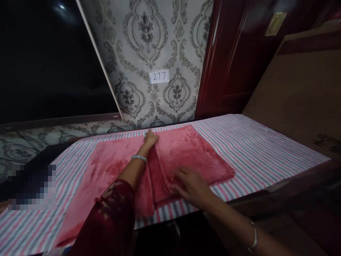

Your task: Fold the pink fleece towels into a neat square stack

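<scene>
The plush cloth (186, 149) is pinkish red; the sheet (255, 149) covering the surface carries pink, grey and white stripes; the wallpaper (149, 42) shows grey damask on pale ground; the door (229, 57) is dark red-brown; the sleeve (112, 217) is maroon lace; the bangle (139, 158) is silver.

On the striped cloth (266, 149), the left hand (150, 138) pressed the red blanket's (186, 149) far edge; the right hand (190, 185), somewhat blurred, apparently rested flat near its front edge.
</scene>
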Demonstrator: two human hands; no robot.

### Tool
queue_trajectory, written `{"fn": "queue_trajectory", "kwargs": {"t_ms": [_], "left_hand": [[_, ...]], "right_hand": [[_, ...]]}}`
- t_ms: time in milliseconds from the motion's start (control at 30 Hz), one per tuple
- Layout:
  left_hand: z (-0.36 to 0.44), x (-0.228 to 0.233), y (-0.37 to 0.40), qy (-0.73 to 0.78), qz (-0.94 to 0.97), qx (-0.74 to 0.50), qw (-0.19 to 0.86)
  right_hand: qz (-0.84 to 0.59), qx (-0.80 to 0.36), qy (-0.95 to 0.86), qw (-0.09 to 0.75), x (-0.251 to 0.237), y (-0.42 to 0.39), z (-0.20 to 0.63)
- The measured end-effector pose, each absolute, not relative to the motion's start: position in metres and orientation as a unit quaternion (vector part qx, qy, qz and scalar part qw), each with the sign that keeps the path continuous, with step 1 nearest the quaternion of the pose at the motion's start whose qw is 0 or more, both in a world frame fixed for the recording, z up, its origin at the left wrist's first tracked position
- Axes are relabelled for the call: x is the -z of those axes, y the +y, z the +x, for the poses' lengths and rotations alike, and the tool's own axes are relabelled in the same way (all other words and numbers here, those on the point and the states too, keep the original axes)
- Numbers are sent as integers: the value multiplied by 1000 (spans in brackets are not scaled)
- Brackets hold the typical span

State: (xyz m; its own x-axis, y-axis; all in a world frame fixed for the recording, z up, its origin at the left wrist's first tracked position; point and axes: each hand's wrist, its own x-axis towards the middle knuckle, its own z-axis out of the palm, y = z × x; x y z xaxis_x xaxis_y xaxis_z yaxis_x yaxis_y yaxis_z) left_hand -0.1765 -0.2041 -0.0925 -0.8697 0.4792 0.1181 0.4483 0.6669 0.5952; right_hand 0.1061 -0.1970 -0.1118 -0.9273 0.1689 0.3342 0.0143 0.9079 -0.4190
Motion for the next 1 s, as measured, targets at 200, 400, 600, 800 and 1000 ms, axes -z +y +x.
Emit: {"fn": "queue_trajectory", "kwargs": {"t_ms": [200,400,600,800,1000], "left_hand": [[-125,90,-180,897,421,-118,-60],[-129,109,-163,916,397,-41,-44],[-143,131,-159,915,399,-31,-46],[-145,138,-159,907,419,-43,-31],[-140,135,-159,912,407,-44,-24]], "right_hand": [[-232,-69,-958,154,89,-79,67],[-291,-54,-953,70,84,-17,-11],[-260,-65,-961,70,131,1,-46],[-270,-101,-953,93,157,16,-42],[-262,-112,-954,91,157,16,-43]]}}
